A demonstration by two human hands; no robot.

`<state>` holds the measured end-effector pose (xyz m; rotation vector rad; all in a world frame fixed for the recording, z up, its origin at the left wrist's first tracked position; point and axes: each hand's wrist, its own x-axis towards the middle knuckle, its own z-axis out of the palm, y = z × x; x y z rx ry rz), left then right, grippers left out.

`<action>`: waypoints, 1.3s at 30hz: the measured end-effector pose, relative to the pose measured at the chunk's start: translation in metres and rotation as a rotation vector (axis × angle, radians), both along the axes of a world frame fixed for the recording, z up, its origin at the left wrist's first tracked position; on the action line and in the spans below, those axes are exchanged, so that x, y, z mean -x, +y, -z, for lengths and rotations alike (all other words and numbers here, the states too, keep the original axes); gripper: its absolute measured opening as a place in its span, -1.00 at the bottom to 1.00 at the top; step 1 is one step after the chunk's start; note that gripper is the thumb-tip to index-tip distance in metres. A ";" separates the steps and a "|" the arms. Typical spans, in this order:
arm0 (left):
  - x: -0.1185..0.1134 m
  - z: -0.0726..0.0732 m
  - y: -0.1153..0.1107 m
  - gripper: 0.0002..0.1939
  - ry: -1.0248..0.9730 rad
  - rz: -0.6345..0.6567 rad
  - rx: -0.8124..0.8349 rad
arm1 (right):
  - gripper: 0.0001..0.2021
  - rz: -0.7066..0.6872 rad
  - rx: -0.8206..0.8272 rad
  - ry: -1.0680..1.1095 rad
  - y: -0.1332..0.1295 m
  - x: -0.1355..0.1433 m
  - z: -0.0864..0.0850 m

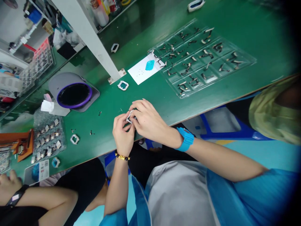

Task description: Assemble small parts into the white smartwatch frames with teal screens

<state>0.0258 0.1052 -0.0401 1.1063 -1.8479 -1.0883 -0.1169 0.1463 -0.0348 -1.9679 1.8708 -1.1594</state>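
Observation:
Close to the front edge of the green bench, both of my hands meet around a small white watch-case-like frame (128,118). The fingers of my left hand (123,133) are closed on its left side. My right hand (150,121) pinches it from the right, and its fingers cover much of the frame. Just beyond the hands lies a similar white frame (123,85) with a green middle. A white paper (138,73) holds a blue diamond-shaped piece (150,65) and several tiny dark specks.
A clear compartment tray (199,78) with small dark parts spreads to the right. At left stand a purple-rimmed grey device (90,94), another frame (74,139) and a tray of small metallic parts (37,125). A white post (94,37) rises behind. A co-worker's arm (47,197) is at lower left.

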 end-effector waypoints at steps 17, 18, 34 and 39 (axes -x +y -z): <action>0.000 -0.001 -0.001 -0.67 -0.004 0.011 0.012 | -0.80 0.006 -0.024 -0.028 -0.002 -0.003 0.000; 0.000 -0.001 -0.001 -0.68 -0.006 0.008 0.013 | -0.80 0.010 -0.026 -0.025 -0.002 -0.003 0.000; 0.001 0.000 -0.002 -0.65 -0.026 0.006 0.037 | -0.76 0.080 -0.050 0.054 0.003 -0.007 -0.007; 0.000 0.001 -0.001 -0.65 -0.036 0.018 0.049 | -0.76 0.080 -0.034 0.028 0.004 -0.010 -0.003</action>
